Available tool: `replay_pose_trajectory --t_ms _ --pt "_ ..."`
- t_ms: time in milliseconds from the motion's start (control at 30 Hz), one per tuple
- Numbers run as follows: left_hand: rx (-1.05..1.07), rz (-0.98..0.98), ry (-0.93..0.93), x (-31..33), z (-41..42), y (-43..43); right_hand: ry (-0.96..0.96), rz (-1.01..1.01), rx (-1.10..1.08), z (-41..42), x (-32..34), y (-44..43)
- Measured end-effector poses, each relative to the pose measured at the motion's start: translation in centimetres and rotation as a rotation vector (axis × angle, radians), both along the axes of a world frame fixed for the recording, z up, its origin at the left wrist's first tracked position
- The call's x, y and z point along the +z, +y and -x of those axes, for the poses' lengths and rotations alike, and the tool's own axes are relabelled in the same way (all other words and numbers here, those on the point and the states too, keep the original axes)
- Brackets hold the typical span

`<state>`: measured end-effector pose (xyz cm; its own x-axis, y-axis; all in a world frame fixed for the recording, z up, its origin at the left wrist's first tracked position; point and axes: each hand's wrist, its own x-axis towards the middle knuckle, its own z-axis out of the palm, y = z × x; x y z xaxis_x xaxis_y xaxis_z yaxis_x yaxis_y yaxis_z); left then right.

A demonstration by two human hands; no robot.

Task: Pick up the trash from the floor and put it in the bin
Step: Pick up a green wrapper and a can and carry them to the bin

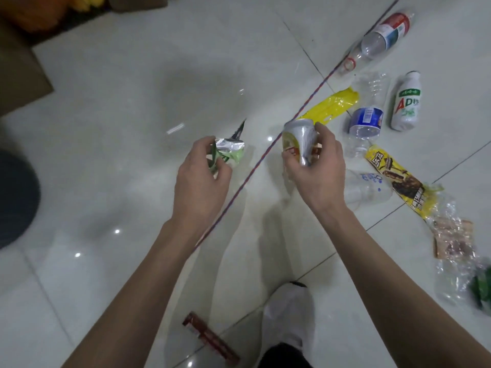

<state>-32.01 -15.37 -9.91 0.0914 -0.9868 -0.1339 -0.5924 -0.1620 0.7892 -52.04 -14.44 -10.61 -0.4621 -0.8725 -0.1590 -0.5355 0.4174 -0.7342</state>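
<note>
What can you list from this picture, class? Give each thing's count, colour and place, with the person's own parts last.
crushed can: 1, silver, in right hand
foil wrapper: 1, green-silver, in left hand
plastic bottles: 4, clear, floor at right
milk drink bottle: 1, white, far right
yellow bag: 1, beyond the can
snack wrapper: 1, yellow-brown, right
clear packaging: crumpled, lower right
brown wrapper: 1, bottom centre
cord: 1, red-blue, across floor
left hand: 1
right hand: 1
foot: 1, white covering

A crumpled wrapper (228, 152) sits in the left hand (202, 179), a can (300, 142) in the right hand (318, 171). Bottles (405, 102) and snack wrappers (398, 179) lie on the floor (132, 102) to the right; a shoe (289, 317) stands below.
</note>
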Motion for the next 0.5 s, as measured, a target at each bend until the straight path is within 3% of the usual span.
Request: replay_pose_trajectory --t_ms 200,500 --pt "0.067 -0.063 0.041 12.8 -3.4 3.2 -0.213 0.038 0.002 -2.4 13.7 1.6" --pt "0.254 -0.091 0.077 36.3 -9.1 4.5 -0.332 0.082 0.089 -8.3 37.9 0.7"
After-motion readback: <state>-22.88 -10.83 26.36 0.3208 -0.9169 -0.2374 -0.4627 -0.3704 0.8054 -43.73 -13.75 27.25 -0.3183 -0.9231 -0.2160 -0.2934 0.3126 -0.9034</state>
